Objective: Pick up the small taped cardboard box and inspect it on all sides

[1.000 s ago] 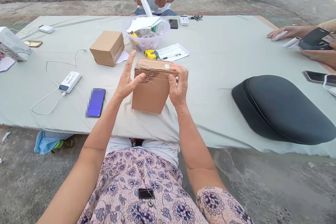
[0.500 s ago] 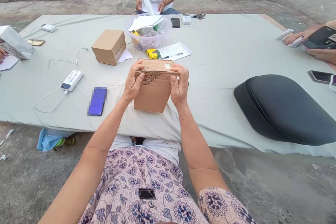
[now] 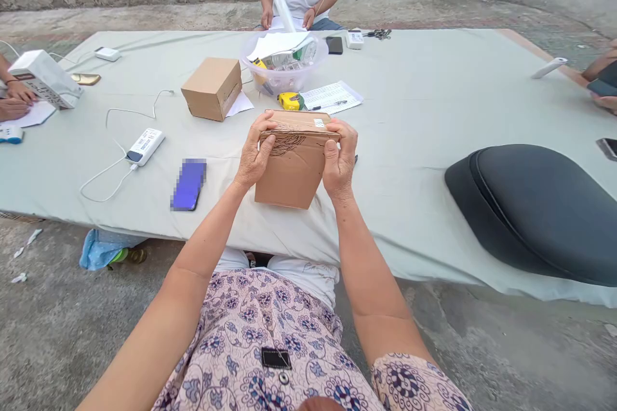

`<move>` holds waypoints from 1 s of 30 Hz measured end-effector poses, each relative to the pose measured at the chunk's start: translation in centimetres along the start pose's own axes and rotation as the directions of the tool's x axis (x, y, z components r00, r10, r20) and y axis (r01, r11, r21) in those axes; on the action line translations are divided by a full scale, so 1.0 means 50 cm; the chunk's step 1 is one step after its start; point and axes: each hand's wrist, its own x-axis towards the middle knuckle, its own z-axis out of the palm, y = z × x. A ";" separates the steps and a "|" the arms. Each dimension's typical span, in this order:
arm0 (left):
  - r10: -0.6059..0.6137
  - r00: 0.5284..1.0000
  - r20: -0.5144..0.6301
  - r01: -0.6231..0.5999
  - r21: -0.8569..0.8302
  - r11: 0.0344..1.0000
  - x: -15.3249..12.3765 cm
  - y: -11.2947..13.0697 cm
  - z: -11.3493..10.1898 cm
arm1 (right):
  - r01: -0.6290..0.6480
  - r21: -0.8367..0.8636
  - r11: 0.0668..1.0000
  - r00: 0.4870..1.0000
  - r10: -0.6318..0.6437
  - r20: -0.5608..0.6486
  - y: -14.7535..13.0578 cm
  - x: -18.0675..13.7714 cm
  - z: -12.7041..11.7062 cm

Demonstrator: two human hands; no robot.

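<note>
Bright soft daylight, sharp centre; wide-angle bend at edges, approx.

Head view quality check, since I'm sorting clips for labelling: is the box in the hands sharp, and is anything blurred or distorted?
Head view: the brown cardboard box between the left hand and right hand is sharp in even daylight; the purple phone on the pale green sheet is pixelated; wide-angle bending stretches the black padded cushion near the right edge.

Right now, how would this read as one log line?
left hand: grips box edge | right hand: grips box edge | cardboard box: closed, held above cloth
</note>
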 end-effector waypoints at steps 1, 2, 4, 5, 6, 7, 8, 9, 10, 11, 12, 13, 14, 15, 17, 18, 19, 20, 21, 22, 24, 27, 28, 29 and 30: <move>-0.007 1.000 0.007 0.007 -0.014 1.000 -0.002 -0.002 -0.001 | 0.002 0.005 1.000 1.000 -0.002 0.006 0.001 0.000 0.000; -0.018 1.000 0.010 0.018 -0.032 0.999 -0.004 -0.004 -0.001 | 0.005 0.011 1.000 1.000 -0.005 0.015 0.002 0.001 0.000; -0.048 0.999 0.014 0.049 -0.068 0.996 -0.008 -0.008 -0.001 | 0.011 0.020 1.000 1.000 -0.011 0.026 0.006 0.002 0.001; -0.062 0.998 0.016 0.063 -0.079 0.995 -0.009 -0.010 0.000 | 0.009 0.021 1.000 1.000 -0.010 0.022 0.008 0.003 0.002; -0.072 0.997 0.020 0.074 -0.083 0.994 -0.010 -0.011 0.000 | 0.007 0.019 1.000 1.000 -0.008 0.015 0.010 0.003 0.003; -0.077 0.997 0.025 0.079 -0.083 0.993 -0.011 -0.012 0.000 | 0.007 0.015 1.000 1.000 -0.007 0.009 0.011 0.003 0.004; -0.078 0.997 0.028 0.080 -0.081 0.994 -0.010 -0.012 0.000 | 0.008 0.013 1.000 1.000 -0.008 0.007 0.011 0.002 0.004; -0.077 0.997 0.027 0.078 -0.078 0.994 -0.010 -0.011 0.000 | 0.011 0.014 1.000 1.000 -0.011 0.009 0.012 0.002 0.005; -0.074 0.997 0.024 0.076 -0.075 0.994 -0.009 -0.009 0.001 | 0.016 0.020 1.000 1.000 -0.016 0.011 0.012 0.002 0.005; -0.072 0.997 0.017 0.073 -0.072 0.995 -0.009 -0.007 0.001 | 0.021 0.027 0.999 1.000 -0.021 0.012 0.012 0.002 0.006; -0.070 0.997 0.008 0.071 -0.071 0.995 -0.008 -0.004 0.002 | 0.025 0.031 0.999 1.000 -0.025 0.009 0.011 0.002 0.006; -0.068 0.998 -0.004 0.068 -0.067 0.995 -0.008 -0.001 0.004 | 0.028 0.030 0.999 1.000 -0.028 0.006 0.011 0.002 0.006; -0.066 0.998 -0.016 0.065 -0.060 0.996 -0.008 0.002 0.005 | 0.028 0.023 0.999 1.000 -0.028 0.004 0.010 0.002 0.006; -0.064 0.998 -0.027 0.063 -0.054 0.997 -0.008 0.005 0.006 | 0.026 0.014 1.000 1.000 -0.026 0.003 0.010 0.002 0.006; -0.066 0.997 -0.033 0.064 -0.051 0.997 -0.009 0.008 0.007 | 0.033 0.002 0.999 0.999 -0.033 0.003 0.009 0.001 0.005; -0.066 0.997 -0.028 0.064 -0.061 0.996 -0.010 0.007 0.007 | 0.043 0.002 0.999 0.999 -0.043 0.000 0.009 0.001 0.005; -0.065 0.998 -0.020 0.063 -0.075 0.995 -0.011 0.006 0.006 | 0.056 0.003 0.998 0.998 -0.056 -0.004 0.009 0.000 0.005; -0.067 0.998 -0.010 0.065 -0.089 0.994 -0.013 0.004 0.005 | 0.065 0.002 0.998 0.998 -0.065 -0.008 0.009 -0.001 0.005; -0.072 0.997 -0.001 0.071 -0.098 0.993 -0.014 0.001 0.005 | 0.071 -0.002 0.997 0.997 -0.071 -0.012 0.008 -0.002 0.005; -0.085 0.996 0.005 0.085 -0.105 0.991 -0.016 -0.002 0.004 | 0.071 -0.007 0.997 0.997 -0.071 -0.015 0.008 -0.003 0.005; -0.133 0.991 0.022 0.135 -0.125 0.983 -0.021 -0.009 0.004 | 0.062 -0.013 0.998 0.998 -0.063 -0.022 0.006 -0.004 0.007; -0.183 0.981 0.067 0.192 -0.181 0.965 -0.026 -0.017 0.006 | 0.052 0.000 0.999 0.998 -0.052 -0.033 0.003 -0.005 0.009; -0.179 0.981 0.080 0.192 -0.194 0.962 -0.026 -0.018 0.006 | 0.050 0.006 0.999 0.998 -0.050 -0.031 0.003 -0.004 0.010; -0.169 0.982 0.089 0.184 -0.202 0.962 -0.026 -0.019 0.006 | 0.050 0.012 0.999 0.998 -0.050 -0.029 0.004 -0.004 0.011; -0.156 0.983 0.093 0.173 -0.207 0.963 -0.025 -0.020 0.006 | 0.052 0.018 0.998 0.998 -0.051 -0.025 0.004 -0.004 0.011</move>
